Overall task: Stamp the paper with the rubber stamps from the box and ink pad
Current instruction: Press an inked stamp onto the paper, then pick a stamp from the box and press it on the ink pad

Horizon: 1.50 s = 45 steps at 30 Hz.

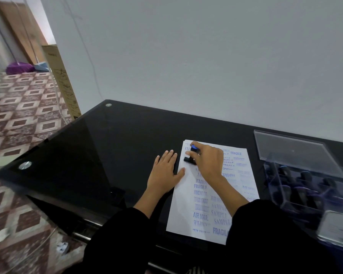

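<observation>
A white sheet of paper (188,210) lies on the black glass table (111,147), covered with several blue stamped words such as FRAGILE, AIR MAIL and SAMPLE. My right hand (208,161) grips a black rubber stamp with a blue top (192,155), its base down on the paper's upper left part. My left hand (164,173) lies flat, fingers straight, on the table at the paper's left edge, thumb touching the sheet. A clear plastic box (305,186) with its lid raised holds several dark stamps to the right. The ink pad (337,226) sits blurred at the lower right.
The table's left corner and front edge drop off to a patterned tile floor (22,119). A tall cardboard box (61,82) leans against the grey wall behind the table. A purple broom head (18,68) lies far left.
</observation>
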Motion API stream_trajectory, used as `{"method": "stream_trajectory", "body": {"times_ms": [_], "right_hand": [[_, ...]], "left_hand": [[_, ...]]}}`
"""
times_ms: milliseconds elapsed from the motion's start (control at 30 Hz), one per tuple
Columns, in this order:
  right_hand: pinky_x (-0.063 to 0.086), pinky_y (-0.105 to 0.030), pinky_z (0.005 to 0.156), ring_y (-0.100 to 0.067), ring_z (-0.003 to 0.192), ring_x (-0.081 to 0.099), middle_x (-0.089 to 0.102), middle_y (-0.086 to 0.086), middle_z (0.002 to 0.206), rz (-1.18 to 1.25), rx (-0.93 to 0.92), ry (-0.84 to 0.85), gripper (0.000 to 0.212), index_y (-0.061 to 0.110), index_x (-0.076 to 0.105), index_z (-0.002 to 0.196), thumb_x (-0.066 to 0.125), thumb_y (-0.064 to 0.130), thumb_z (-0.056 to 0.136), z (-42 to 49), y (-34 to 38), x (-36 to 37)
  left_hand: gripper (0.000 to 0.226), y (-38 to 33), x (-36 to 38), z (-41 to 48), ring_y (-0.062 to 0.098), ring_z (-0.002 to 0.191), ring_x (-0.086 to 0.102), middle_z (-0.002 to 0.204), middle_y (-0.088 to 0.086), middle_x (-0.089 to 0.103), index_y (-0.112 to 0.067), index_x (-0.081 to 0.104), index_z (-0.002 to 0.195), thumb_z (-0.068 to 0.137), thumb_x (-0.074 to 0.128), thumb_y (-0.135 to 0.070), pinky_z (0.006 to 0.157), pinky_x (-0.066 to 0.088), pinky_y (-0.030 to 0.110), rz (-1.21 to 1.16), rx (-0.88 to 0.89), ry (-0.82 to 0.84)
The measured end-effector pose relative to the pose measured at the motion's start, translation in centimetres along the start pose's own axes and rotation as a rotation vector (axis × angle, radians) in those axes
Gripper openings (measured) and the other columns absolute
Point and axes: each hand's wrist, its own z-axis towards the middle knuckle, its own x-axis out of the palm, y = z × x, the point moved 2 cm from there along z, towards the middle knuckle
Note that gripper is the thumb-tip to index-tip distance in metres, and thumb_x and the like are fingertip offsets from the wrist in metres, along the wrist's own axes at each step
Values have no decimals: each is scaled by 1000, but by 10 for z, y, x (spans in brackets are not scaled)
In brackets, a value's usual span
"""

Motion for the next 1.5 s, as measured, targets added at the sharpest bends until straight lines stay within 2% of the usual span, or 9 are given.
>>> {"method": "stream_trajectory", "body": {"times_ms": [133, 467, 600, 700, 867, 933, 1067, 1267, 1500], "right_hand": [[40, -23, 68, -13, 63, 52, 62, -2, 72, 165, 109, -146, 24, 22, 65, 106, 58, 37, 89, -2, -22, -9], [38, -19, 76, -9, 72, 50, 71, -8, 97, 261, 171, -141, 33, 17, 64, 118, 61, 32, 88, -16, -40, -20], [36, -8, 62, -11, 73, 54, 69, -6, 101, 298, 154, -111, 29, 17, 65, 114, 63, 28, 88, -26, -45, -37], [43, -14, 61, -17, 75, 63, 70, -7, 98, 342, 131, -120, 22, 14, 67, 106, 68, 21, 85, -37, -57, -62], [44, -17, 69, -14, 73, 59, 66, -3, 87, 327, 127, -173, 15, 13, 68, 96, 70, 15, 82, -62, -83, -118], [41, -17, 71, -12, 77, 56, 62, 0, 84, 302, 140, -189, 14, 13, 68, 97, 69, 15, 82, -76, -94, -139], [41, -18, 72, -13, 78, 57, 61, 0, 83, 277, 182, -221, 13, 14, 68, 93, 71, 17, 81, -110, -120, -169], [40, -21, 65, -19, 77, 61, 66, -8, 85, 210, 225, -204, 9, 14, 64, 86, 69, 10, 79, -165, -161, -193], [41, -23, 61, -19, 69, 59, 68, -13, 87, 156, 328, -107, 16, 17, 56, 81, 68, 8, 79, -202, -193, -184]], "left_hand": [[64, 2, 1, 1, 13, 147, 3, 158, 0, 12, -14, 17, 149, 96, 33, -47, 119, -1, 34, 9, 3, 6], [62, 2, 2, 0, 14, 146, 9, 157, 1, 18, -13, 24, 147, 96, 37, -46, 120, 3, 34, -39, 12, -35], [55, 1, -5, -4, 16, 137, 32, 147, 2, 37, -13, 40, 138, 94, 43, -44, 119, 18, 37, -109, 39, -118], [55, -8, -11, -9, 15, 127, 44, 137, 1, 48, -14, 48, 131, 91, 38, -51, 116, 21, 35, -46, 116, -157], [51, -58, -21, -22, 16, 114, 53, 125, 1, 56, -13, 54, 123, 89, 43, -49, 105, 39, 34, -199, 195, -201], [46, -87, -23, -32, 14, 119, 49, 130, -1, 53, -15, 50, 128, 92, 46, -45, 101, 37, 25, -199, 269, -136], [43, -145, -21, -60, 14, 125, 45, 136, -1, 49, -16, 48, 130, 95, 45, -40, 103, 34, 25, -152, 425, -80], [37, -206, 6, -108, 16, 113, 50, 124, 3, 54, -11, 54, 123, 94, 48, -34, 92, 37, 20, -148, 659, -60], [39, -239, 40, -132, 15, 113, 50, 124, 3, 53, -11, 51, 126, 94, 46, -35, 91, 40, 23, -146, 715, 14]]}}
